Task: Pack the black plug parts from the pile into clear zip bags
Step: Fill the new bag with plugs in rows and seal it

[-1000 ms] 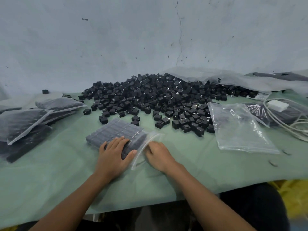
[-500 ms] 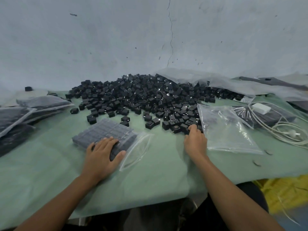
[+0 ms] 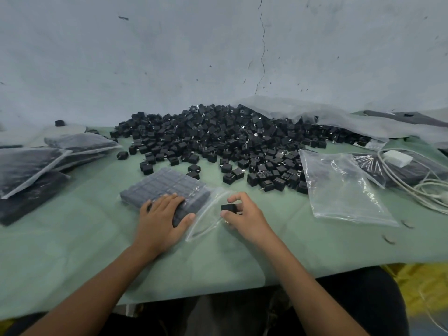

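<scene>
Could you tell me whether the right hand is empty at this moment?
No, the right hand pinches a black plug part near the open zip bag.

The green tabletop (image 3: 72, 251) was covered by a pile of black plug parts (image 3: 218, 137), filled bags (image 3: 26, 166), empty zip bags (image 3: 344, 190) and white cables (image 3: 431, 187).
</scene>
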